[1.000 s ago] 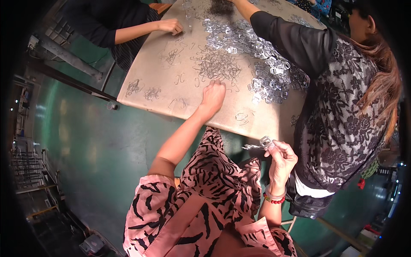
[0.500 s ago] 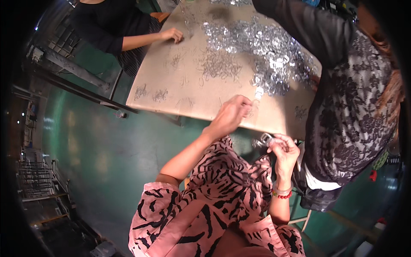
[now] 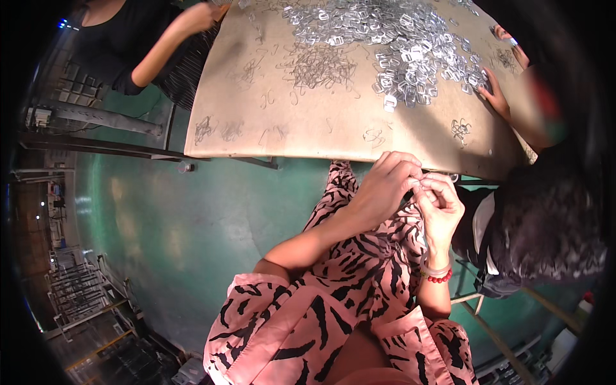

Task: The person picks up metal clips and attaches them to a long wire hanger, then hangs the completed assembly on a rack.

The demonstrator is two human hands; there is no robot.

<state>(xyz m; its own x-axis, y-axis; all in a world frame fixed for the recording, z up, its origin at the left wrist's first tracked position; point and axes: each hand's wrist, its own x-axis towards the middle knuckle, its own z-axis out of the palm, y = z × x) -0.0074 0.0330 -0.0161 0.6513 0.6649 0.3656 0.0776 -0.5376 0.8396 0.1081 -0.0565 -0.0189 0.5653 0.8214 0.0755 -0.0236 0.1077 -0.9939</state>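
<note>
R fingers (image 3: 441,187) pinch metal pc. (image 3: 455,178), poking out behind; L fingers (image 3: 403,168) touching, grip unclear.

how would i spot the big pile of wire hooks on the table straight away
Find the tan table, then the broad heap of shiny metal buckles on it. Just left of that heap's near end lies the pile of thin wire hooks. It is dull grey and far bigger than the wire clusters around it.
</note>
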